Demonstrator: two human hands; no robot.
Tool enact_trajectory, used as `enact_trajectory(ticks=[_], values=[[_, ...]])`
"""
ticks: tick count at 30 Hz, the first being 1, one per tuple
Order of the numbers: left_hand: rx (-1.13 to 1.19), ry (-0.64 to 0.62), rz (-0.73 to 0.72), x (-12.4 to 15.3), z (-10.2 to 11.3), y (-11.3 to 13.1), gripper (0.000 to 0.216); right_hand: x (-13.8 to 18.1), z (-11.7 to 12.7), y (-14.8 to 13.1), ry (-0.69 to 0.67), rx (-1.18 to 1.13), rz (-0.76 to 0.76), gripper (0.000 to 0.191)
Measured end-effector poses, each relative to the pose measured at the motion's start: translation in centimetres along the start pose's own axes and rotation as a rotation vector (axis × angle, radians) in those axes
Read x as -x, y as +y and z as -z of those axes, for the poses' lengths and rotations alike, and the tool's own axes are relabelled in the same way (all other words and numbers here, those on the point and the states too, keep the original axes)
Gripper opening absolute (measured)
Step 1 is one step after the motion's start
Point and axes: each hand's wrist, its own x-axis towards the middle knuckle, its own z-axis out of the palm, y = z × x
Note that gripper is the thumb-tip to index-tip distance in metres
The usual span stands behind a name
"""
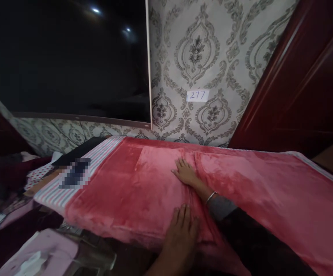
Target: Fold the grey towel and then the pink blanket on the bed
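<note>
A red plush blanket (pixel 120 191) lies spread over a raised surface in front of me. My right hand (pixel 185 172) rests flat on it near the middle, fingers stretched toward the wall, a metal bangle on the wrist and a dark sleeve behind it. My left hand (pixel 180 234) presses flat on the blanket's near edge, fingers together and extended. Neither hand holds anything. Folds run through the cloth between the two hands.
A striped sheet (pixel 97 159) shows under the blanket at the left. A dark screen (pixel 65 57) hangs on the patterned wall with a paper label (pixel 197 95). A dark red door (pixel 298 84) stands right. Clothes and a pink item (pixel 40 253) clutter the left.
</note>
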Motion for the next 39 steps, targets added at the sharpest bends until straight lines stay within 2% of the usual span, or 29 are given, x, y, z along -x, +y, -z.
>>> enact_trajectory(ticks=[3,5,7,9,11,13,16,19,22,24,28,30,33,35,37,39], values=[[0.310,-0.140,-0.022,0.3,4.0,-0.5,0.072,0.8,1.3,-0.7,-0.042,-0.004,0.003,0.060],[0.493,-0.182,0.009,0.6,7.4,-1.7,0.060,2.4,1.9,-1.4,-0.031,-0.007,0.032,0.063],[0.570,-0.125,0.135,0.8,10.3,-4.1,0.046,4.8,1.8,-2.2,0.005,-0.020,0.098,0.071],[0.576,-0.008,0.282,1.0,12.1,-7.6,0.043,7.4,1.1,-2.9,0.029,-0.034,0.185,0.077],[0.557,0.152,0.479,1.3,12.8,-11.7,0.048,9.6,-0.1,-3.4,0.011,-0.037,0.246,0.079],[0.553,0.264,0.698,1.6,12.6,-15.5,0.060,11.1,-1.3,-3.6,-0.021,-0.033,0.264,0.078],[0.757,0.290,0.953,2.1,11.7,-19.4,0.077,11.9,-2.1,-3.6,-0.028,-0.038,0.252,0.077],[1.106,0.243,1.108,2.4,10.7,-21.0,0.080,11.7,-1.6,-3.5,-0.041,-0.065,0.259,0.076],[1.376,0.124,1.191,2.2,10.1,-21.4,0.074,11.0,-0.3,-3.3,-0.112,-0.112,0.273,0.075],[1.451,0.075,1.218,1.7,9.9,-21.4,0.068,10.2,0.7,-3.3,-0.138,-0.180,0.274,0.073],[1.297,0.285,1.321,-0.4,10.6,-20.1,0.073,7.5,3.4,-4.4,-0.072,-0.541,0.156,0.066],[1.314,0.278,1.218,-2.0,11.8,-18.7,0.073,6.0,5.1,-5.7,-0.054,-0.672,0.102,0.063],[1.414,0.162,0.931,-5.0,13.8,-16.0,0.067,3.8,7.8,-7.9,-0.127,-0.862,0.036,0.070],[1.402,0.148,0.821,-7.1,14.9,-14.1,0.060,2.6,9.3,-9.0,-0.151,-0.939,-0.027,0.071],[1.384,0.133,0.763,-8.8,15.5,-12.5,0.052,1.5,10.3,-9.6,-0.110,-0.883,-0.085,0.058],[1.388,0.086,0.721,-10.0,15.6,-11.6,0.048,0.7,10.7,-9.4,-0.044,-0.819,-0.112,0.034]])
